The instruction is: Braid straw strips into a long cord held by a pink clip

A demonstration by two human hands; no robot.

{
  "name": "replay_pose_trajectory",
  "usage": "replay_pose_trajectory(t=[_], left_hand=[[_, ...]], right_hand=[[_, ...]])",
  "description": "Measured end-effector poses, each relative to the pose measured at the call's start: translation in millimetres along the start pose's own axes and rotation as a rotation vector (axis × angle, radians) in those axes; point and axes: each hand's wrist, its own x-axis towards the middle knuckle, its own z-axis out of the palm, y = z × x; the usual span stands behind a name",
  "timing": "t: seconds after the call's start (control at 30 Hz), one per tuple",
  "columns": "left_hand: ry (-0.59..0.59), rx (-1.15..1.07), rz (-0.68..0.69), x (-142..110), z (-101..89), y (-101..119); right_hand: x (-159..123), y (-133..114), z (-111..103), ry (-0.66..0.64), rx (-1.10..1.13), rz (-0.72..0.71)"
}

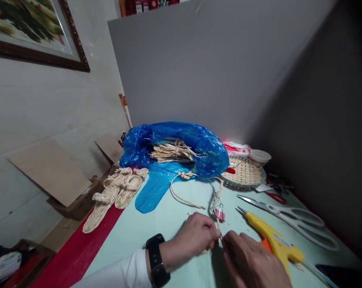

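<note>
Pinching the straw cord [217,196], left hand [195,235] and right hand [253,261] sit close near a pink clip [221,216]

My left hand [197,235] and right hand [253,260] are at the near side of the worktop [121,240]. The cord [187,175] runs from them to the bag [175,129], which contains a straw bundle [176,152]. Sandals [127,194] lie left of the bag. To its right sits the tray [243,172]; nearer me, scissors [269,207] lie beyond the glue gun [269,232], right of my hands.
</note>
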Motion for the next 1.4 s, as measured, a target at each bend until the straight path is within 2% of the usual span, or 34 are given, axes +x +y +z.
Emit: replay_pose_trajectory(t=[0.2,0.37,0.5,0.57,0.67,0.73,0.83,0.9,1.0,1.17,1.4], left_hand=[[-0.105,-0.088,-0.034,-3.2,-4.1,7.9],[-0.139,-0.128,-0.005,-7.7,-5.7,16.1],[-0.140,-0.125,0.000,-9.0,-7.4,12.7],[-0.149,-0.117,-0.016,-8.8,-8.6,10.8],[-0.196,-0.092,-0.015,-8.3,-10.3,10.9],[-0.220,-0.061,-0.004,-8.6,-10.6,12.1],[-0.234,0.008,0.009,-8.6,-10.0,12.4],[-0.232,0.070,0.008,-7.4,-10.0,11.5],[-0.203,0.182,0.021,-5.6,-11.5,10.8],[-0.127,0.385,0.118,-6.8,-14.8,13.6],[-0.142,0.528,0.134,-6.4,-22.4,16.8]], right_hand=[[-0.8,-17.6,6.2,0.128,-0.163,-0.265],[3.8,-28.9,6.5,0.184,-0.185,-0.295],[6.3,-34.4,-5.6,0.059,-0.105,-0.135],[8.5,-34.6,-14.3,-0.023,0.015,0.031],[13.7,-29.5,-25.0,-0.034,0.196,0.338],[16.3,-23.4,-28.5,-0.055,0.347,0.472],[17.2,-14.6,-27.4,-0.194,0.665,0.511],[17.0,-10.6,-23.8,-0.257,0.794,0.508],[18.5,-7.0,-18.1,-0.244,0.796,0.552],[23.4,-3.7,-12.2,-0.206,0.784,0.625],[21.7,-6.1,-10.0,-0.156,0.795,0.658]])
